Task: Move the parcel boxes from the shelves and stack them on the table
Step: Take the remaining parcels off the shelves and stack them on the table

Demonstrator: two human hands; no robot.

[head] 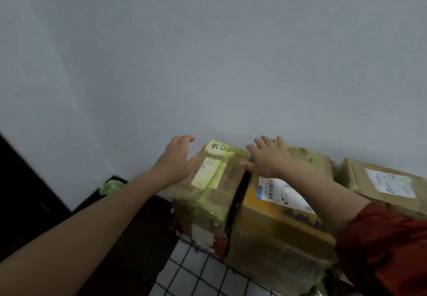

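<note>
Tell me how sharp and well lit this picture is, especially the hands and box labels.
Head view: dim, flat light, no hard shadows; left hand and right hand slightly motion-blurred; white label on the middle box smeared, unreadable; wide-angle lens bends the edges.

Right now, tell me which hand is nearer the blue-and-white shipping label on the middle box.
Right. The right hand is over the middle box, just beyond the shipping label; the left hand is across the gap, at the yellow-taped box.
</note>
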